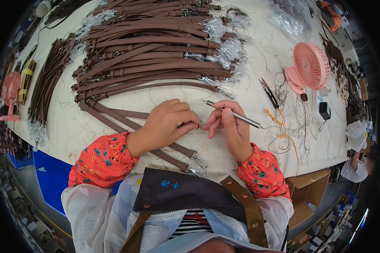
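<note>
My left hand (169,122) is closed, its fingertips pinching the end of a brown strap (130,113), by a small metal fitting (199,125). Between the fingers of my right hand (231,122) lies a slim silver pen-shaped tool (239,116), its thin tip pointing up and left. A cord seems to run from its back end. The right fingertips meet the left ones at the metal fitting. Two more brown straps (169,159) pass beneath my left wrist, with metal clips (196,170) in clear plastic near the table's front edge.
Many brown straps (152,63) with plastic-wrapped ends are piled ahead. Another strap bundle (50,80) lies left. To the right are black-handled nippers (269,93), an orange cord (285,130), loose threads and a pink fan (310,65). A cardboard box (308,189) stands below the table edge.
</note>
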A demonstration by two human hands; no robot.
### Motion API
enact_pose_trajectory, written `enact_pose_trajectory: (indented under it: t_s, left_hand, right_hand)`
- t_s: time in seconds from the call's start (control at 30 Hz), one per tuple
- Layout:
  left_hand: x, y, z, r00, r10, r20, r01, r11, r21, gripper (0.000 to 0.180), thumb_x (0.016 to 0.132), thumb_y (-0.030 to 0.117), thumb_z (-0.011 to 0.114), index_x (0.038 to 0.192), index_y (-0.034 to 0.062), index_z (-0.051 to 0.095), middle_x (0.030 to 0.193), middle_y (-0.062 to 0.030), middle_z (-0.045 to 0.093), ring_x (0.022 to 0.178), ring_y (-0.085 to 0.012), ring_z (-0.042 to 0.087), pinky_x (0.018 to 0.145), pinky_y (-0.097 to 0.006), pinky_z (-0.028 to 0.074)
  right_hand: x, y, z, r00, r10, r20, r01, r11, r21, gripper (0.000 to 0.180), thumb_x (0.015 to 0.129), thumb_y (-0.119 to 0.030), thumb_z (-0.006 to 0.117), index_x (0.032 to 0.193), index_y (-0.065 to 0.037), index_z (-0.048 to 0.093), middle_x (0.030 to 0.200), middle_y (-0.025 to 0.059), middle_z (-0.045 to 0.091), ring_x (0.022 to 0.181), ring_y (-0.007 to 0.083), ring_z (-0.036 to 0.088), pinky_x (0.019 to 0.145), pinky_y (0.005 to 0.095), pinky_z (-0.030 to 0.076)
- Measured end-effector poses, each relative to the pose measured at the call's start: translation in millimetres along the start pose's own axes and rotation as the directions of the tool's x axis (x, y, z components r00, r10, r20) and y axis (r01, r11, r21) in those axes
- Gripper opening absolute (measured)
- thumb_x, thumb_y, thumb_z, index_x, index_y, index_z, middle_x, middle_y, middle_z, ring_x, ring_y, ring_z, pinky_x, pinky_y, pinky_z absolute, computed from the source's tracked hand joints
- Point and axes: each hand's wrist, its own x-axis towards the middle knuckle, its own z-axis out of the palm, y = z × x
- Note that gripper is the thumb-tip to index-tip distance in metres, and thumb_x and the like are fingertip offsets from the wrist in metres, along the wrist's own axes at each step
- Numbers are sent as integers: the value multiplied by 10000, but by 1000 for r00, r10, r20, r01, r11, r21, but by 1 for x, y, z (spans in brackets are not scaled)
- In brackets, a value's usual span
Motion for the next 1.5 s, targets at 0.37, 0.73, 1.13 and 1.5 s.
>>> enact_pose_trajectory:
  t_s: [0.37, 0.73, 1.13, 1.5]
  left_hand:
    - [-2, -4, -25, 961, -263, 90, 277, 932, -233, 81, 824, 63, 716, 861, 2, 679, 736, -75, 626, 598, -140, 564, 561, -280, 454]
    - [-1, 0, -32, 958, -231, 171, 263, 944, -200, 108, 817, 121, 717, 861, 28, 686, 758, -104, 630, 674, -227, 591, 626, -341, 478]
    - [-2, -2, -31, 964, -200, 172, 231, 956, -180, 116, 814, 146, 720, 843, 41, 681, 761, -94, 627, 714, -233, 589, 649, -345, 477]
    - [-4, 5, -15, 981, -156, 118, 161, 986, -40, 190, 796, 113, 711, 940, 80, 592, 1011, -80, 508, 775, -260, 567, 697, -366, 471]
  right_hand:
    - [-2, -2, -4, 988, 135, 77, -124, 984, -129, 368, 1044, -319, 435, 1059, 17, 585, 725, 37, 598, 568, 83, 558, 546, 220, 452]
    - [-1, -3, -3, 986, 134, 98, -115, 978, -177, 355, 1044, -312, 440, 1054, 7, 594, 723, 26, 603, 576, 75, 569, 535, 214, 450]
    - [-1, -2, -3, 987, 122, 102, -101, 976, -195, 342, 1046, -292, 435, 1043, 11, 594, 711, 30, 600, 571, 78, 568, 531, 218, 451]
    - [-1, -1, -4, 990, 109, 89, -93, 981, -172, 366, 1043, -319, 438, 1033, 13, 594, 705, 37, 601, 557, 84, 565, 524, 218, 450]
